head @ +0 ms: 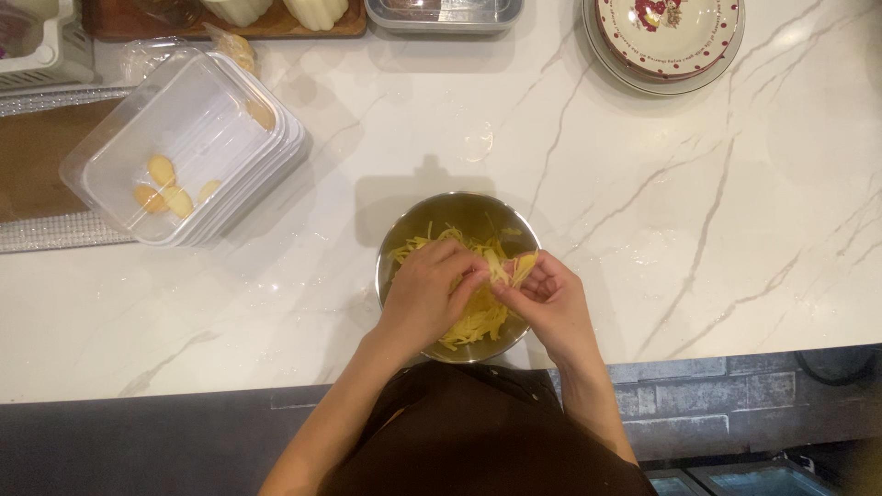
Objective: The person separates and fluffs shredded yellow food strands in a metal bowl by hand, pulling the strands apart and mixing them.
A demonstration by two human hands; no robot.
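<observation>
left hand (430,296) and right hand (549,298) both pinching one clump of yellow shreds (503,268) over the steel bowl (397,241) | judged mostly shredded: bowl holds a pile | left: about four slices (163,188) in clear tray (110,152) | 1 bowl, plate stack (666,41) on surface (698,230)

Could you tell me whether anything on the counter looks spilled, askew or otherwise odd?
Little stands out: the plastic tray sits askew on the counter, and the yellow strips stay inside the metal bowl.
</observation>
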